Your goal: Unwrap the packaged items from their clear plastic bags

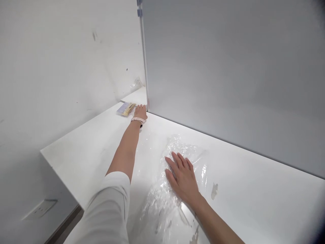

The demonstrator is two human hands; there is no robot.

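Note:
My right hand (pixel 182 178) lies over a crumpled sheet of clear plastic film (pixel 158 200) on the white tabletop, its fingers spread. Farther off, at the end of my stretched left arm, my left hand (pixel 140 112) is at the table's far corner by the grey panel. Its fingers bend down out of sight and look closed; anything in them is hidden. Just left of that hand, almost touching it, lies a small flat packet (pixel 126 109), lilac and yellowish, in clear wrapping. A pale band circles my left wrist.
A tall grey panel (pixel 228 74) rises along the back edge of the white table (pixel 83 142). To the left is a scuffed white wall (pixel 63 61) with a socket (pixel 40 208) low down. Another bit of clear plastic (pixel 137 82) lies beyond the corner.

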